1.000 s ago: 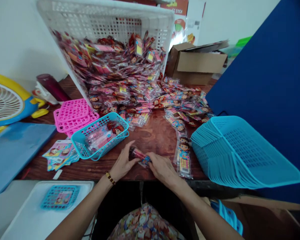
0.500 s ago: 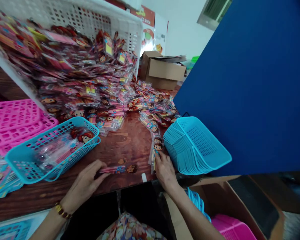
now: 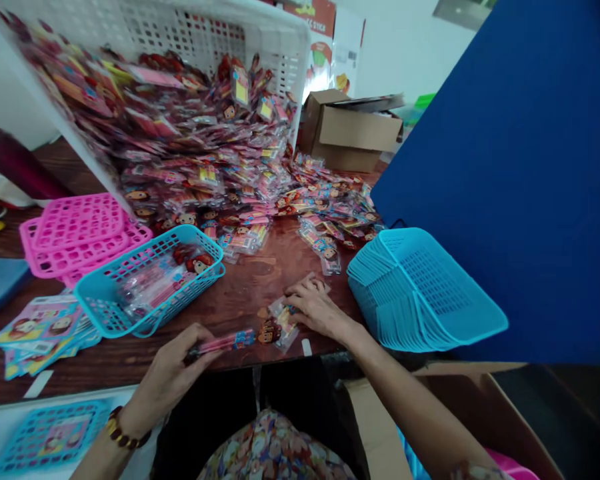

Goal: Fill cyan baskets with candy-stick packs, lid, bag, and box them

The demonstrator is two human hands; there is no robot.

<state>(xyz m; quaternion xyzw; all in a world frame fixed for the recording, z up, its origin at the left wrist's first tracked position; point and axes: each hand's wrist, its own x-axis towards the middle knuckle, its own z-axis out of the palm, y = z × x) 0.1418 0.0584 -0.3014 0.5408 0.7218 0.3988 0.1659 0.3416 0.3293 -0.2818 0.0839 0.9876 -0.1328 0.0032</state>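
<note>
My left hand (image 3: 183, 363), closed, pinches one end of a clear packet of pink sticks (image 3: 230, 341) near the table's front edge. A brown-haired cartoon head (image 3: 269, 331) is at its far end. My right hand (image 3: 320, 310) bends its fingers over another clear packet (image 3: 284, 321) lying flat on the table. The two packets meet, with the right one's near edge beside the cartoon head. Left of them stands a blue basket (image 3: 153, 321) with several packets inside. To the right, a stack of nested blue baskets (image 3: 450, 313) lies tilted on its side.
A large white crate (image 3: 300, 87) spills a heap of packets (image 3: 220, 153) across the table. Pink perforated baskets (image 3: 80, 227) and printed cards (image 3: 55, 327) lie left. Behind are a cardboard box (image 3: 360, 137) and a blue panel (image 3: 520, 180). An open carton (image 3: 460, 400) stands below right.
My right hand has moved left and drawn packets from beside the basket stack over to the packet at my left hand. My left hand still grips its packet. The camera view has shifted left.
</note>
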